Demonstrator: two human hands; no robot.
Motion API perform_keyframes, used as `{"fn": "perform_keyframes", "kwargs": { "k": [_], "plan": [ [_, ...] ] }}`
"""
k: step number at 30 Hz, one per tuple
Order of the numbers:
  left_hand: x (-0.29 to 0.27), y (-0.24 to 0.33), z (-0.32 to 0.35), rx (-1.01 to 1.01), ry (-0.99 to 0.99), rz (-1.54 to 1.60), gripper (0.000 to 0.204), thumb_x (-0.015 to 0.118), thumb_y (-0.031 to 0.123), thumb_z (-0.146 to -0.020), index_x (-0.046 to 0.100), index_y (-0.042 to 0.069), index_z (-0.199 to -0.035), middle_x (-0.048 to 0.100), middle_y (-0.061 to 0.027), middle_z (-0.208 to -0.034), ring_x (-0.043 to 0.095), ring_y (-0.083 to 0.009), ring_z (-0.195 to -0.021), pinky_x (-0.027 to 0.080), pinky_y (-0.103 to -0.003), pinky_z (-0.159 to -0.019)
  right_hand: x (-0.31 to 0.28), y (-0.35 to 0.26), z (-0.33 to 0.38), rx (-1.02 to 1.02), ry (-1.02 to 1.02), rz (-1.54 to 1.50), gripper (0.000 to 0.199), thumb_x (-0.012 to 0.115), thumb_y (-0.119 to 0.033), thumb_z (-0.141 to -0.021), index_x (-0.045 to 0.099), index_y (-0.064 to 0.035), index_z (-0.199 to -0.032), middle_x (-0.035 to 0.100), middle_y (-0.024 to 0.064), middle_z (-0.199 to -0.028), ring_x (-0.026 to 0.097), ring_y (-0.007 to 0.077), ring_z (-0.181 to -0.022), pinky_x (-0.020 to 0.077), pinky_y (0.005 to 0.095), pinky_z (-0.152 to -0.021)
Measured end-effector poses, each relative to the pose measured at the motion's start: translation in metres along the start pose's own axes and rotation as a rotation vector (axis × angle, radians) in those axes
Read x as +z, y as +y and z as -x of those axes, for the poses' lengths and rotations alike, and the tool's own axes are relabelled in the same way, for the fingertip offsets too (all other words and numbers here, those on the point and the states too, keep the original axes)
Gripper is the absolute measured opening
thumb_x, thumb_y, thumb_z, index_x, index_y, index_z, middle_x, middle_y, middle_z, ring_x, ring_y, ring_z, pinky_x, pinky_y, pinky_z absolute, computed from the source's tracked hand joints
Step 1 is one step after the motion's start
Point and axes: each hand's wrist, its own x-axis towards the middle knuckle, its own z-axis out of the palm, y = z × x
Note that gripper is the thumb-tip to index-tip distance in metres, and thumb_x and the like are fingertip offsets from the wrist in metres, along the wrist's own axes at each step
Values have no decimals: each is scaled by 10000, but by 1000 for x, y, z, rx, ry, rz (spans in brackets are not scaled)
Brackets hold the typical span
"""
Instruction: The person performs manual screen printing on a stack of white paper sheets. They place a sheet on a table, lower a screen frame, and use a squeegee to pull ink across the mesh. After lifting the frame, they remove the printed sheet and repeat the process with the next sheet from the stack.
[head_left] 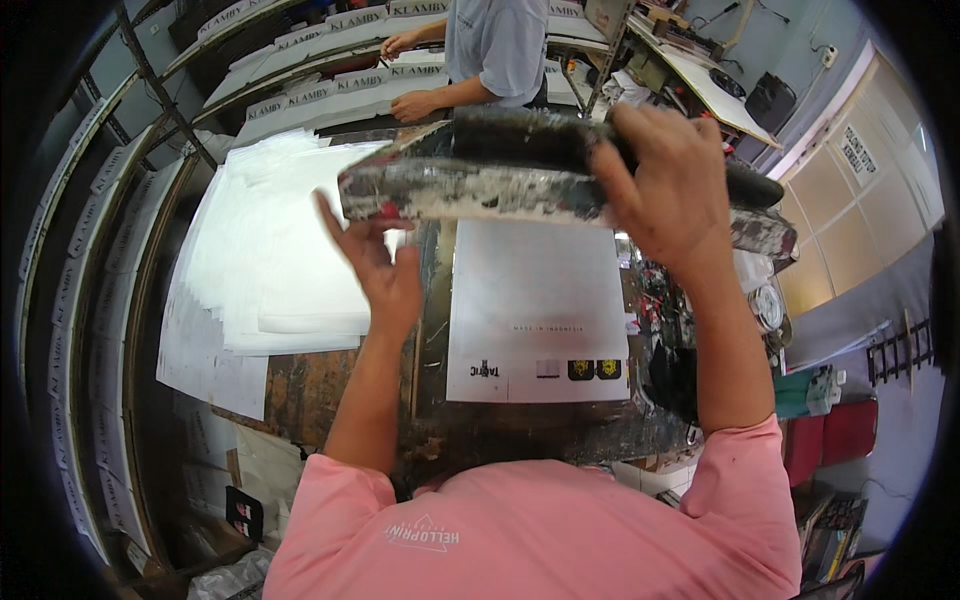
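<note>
A paint-stained screen-printing frame [480, 192] is raised edge-on over the work table. My right hand [665, 175] is closed around its near edge toward the right, thumb on the front face. A long black piece [520, 135], maybe a squeegee, shows along the top of the frame. My left hand [380, 270] has its fingers spread at the frame's left end; whether the fingertips touch it I cannot tell. Beneath the frame lies a white sheet [535, 285] with small dark printing and a row of black and yellow marks along its near edge.
Fanned white sheets [300, 240] cover the table's left side. Ink-smeared clutter [660, 300] sits right of the printed sheet. Racks [100, 260] with grey-white printed pieces stand left and behind. Another person [495, 50] in a grey shirt stands across the table. A red chair [845, 435] is at right.
</note>
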Motion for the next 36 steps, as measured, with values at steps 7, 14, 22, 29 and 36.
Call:
{"fn": "perform_keyframes", "kwargs": {
  "k": [7,14,22,29,36],
  "plan": [
    [36,-223,-15,-201,-434,-557,310,724,227,-1019,731,-6,-1223,743,-227,-1031,724,-373,-900,568,-443,-807,-23,5,-74,54,-139,-14,367,613,-383,-1016,666,-20,-1014,675,213,-906,647,434,-907,473,504,-801],
    [62,-315,-32,-36,-702,-901,237,702,185,-997,762,61,-1191,739,-242,-1189,693,-423,-1091,529,-485,-951,-26,18,-95,55,-137,-100,480,596,-451,-1008,702,11,-928,688,236,-831,684,411,-844,504,495,-788],
    [-23,-202,-73,-312,-427,-782,279,700,230,-1044,723,-37,-965,716,-153,-774,665,-217,-681,525,-350,-678,-6,36,-88,77,-20,-180,456,591,-454,-1028,686,-11,-979,653,224,-822,639,436,-834,482,489,-787],
    [-216,-144,-22,-282,121,-871,278,686,246,-1073,731,-4,-960,650,-11,-732,558,-86,-653,463,-273,-607,-12,18,-66,50,-55,-127,504,574,-486,-1044,668,9,-1017,637,213,-818,561,444,-786,457,454,-824],
    [-359,-139,-103,-374,291,-1308,390,648,319,-1078,693,-52,-1191,728,-184,-1020,683,-288,-931,536,-424,-831,2,26,-49,37,68,-15,495,626,-456,-1015,734,23,-1077,714,282,-964,662,484,-930,489,516,-915]
  ]
}}
